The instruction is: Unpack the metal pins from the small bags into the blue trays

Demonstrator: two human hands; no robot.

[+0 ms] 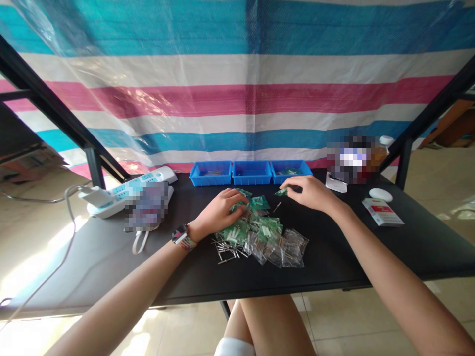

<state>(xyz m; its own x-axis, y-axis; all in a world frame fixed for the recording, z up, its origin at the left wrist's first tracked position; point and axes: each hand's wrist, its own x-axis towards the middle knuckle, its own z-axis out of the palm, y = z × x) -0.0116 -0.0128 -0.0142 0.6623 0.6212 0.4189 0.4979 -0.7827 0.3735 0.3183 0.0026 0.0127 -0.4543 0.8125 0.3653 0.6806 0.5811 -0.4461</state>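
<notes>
My right hand (302,190) pinches a small green plastic packet (282,192) just in front of the right blue bin (291,170). My left hand (222,211) rests on the upper left of a heap of green packets (265,230), fingers bent; whether it grips one is hidden. Clear packets (293,247) holding thin brownish pieces lie at the heap's lower right. Loose silver rivets (230,252) are scattered at its lower left, and a single rivet (277,207) lies apart between my hands. Green packets sit in the right bin.
The left blue bin (210,173) holds some small items; the middle blue bin (252,173) stands beside it. On the left are a power strip (129,190) and a cable (70,217). At right lie a small box (383,212), a white oval object (380,195) and a bottle (384,151).
</notes>
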